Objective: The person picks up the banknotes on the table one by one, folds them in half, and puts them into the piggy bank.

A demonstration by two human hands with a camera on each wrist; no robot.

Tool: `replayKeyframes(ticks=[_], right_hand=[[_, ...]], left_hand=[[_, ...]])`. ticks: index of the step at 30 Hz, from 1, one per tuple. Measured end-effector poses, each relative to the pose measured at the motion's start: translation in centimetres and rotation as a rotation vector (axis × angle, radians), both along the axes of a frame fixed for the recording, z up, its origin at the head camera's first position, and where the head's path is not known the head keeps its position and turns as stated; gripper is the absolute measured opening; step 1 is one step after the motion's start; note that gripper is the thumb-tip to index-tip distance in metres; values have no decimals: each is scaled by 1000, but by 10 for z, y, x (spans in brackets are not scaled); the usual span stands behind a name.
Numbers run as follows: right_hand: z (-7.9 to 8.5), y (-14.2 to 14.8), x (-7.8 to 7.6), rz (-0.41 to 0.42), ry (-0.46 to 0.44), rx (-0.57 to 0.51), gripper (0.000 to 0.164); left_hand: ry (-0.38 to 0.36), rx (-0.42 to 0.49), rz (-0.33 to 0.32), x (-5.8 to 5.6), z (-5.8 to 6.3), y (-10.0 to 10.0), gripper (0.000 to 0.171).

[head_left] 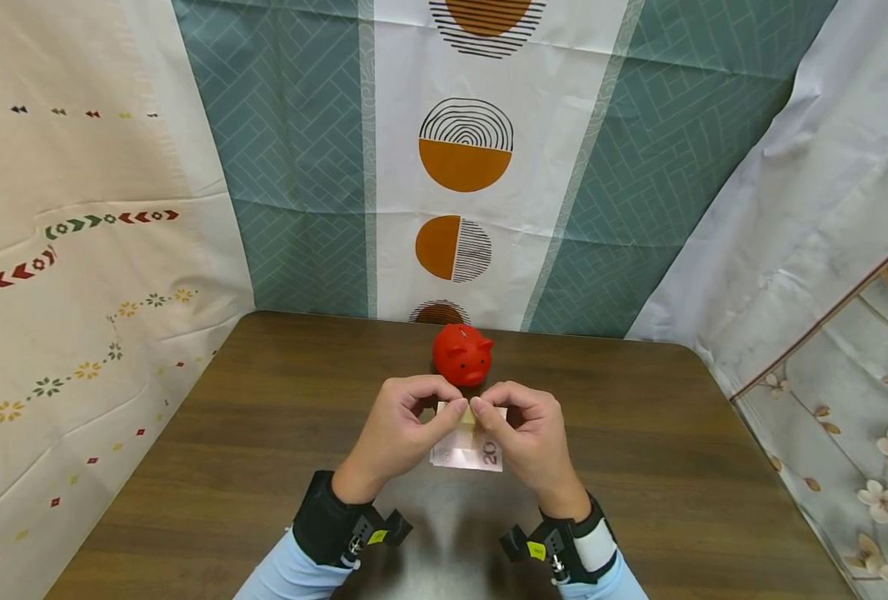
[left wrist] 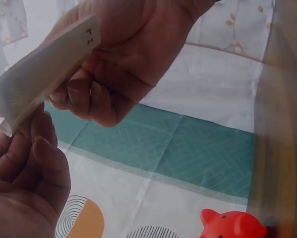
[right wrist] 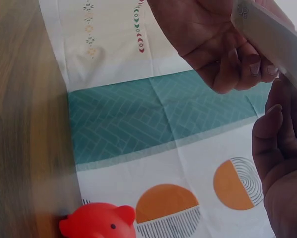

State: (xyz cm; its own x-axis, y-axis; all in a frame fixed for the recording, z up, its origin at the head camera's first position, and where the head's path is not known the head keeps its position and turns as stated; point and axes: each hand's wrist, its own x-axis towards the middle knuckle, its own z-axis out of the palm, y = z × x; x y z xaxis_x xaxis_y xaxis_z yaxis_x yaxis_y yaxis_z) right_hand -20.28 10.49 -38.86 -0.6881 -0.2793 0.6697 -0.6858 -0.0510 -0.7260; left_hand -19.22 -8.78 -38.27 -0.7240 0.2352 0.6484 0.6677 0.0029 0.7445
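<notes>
A pale pinkish banknote (head_left: 465, 450) with a printed "20" is held up between both hands, folded over in the wrist views. My left hand (head_left: 402, 425) pinches its upper left edge between thumb and fingers. At the upper right, my right hand (head_left: 530, 433) pinches it the same way, the two thumb tips nearly meeting. The folded banknote (left wrist: 49, 67) spans between the hands in the left wrist view. Just beyond the fingertips stands a red piggy bank (head_left: 462, 354), with a slot on its back and its snout toward me.
A brown wooden table (head_left: 279, 400) lies beneath the hands. Behind it hangs a green and white patterned cloth (head_left: 305, 167). A cream embroidered cloth (head_left: 114, 275) hangs at the left, and a white flowered cloth (head_left: 826, 400) at the right.
</notes>
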Motion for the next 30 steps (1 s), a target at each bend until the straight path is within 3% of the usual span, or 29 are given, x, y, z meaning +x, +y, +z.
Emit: replayKeyframes(ticks=[4,10,19,30], right_hand=[[1,7,-2,-4,-29,33,14],[3,27,-7,80,-85,80,19],[8,36,-9,-81,-172,-4,7],[8,34,-8,9,-210,-77,8]], left_hand=[[-40,3,73,2,3,-2,10],[-79,34,147,2,5,-9,8],[-125,91,39,-2,6,-20,14],[-157,72,36,-3,7,-18,10]])
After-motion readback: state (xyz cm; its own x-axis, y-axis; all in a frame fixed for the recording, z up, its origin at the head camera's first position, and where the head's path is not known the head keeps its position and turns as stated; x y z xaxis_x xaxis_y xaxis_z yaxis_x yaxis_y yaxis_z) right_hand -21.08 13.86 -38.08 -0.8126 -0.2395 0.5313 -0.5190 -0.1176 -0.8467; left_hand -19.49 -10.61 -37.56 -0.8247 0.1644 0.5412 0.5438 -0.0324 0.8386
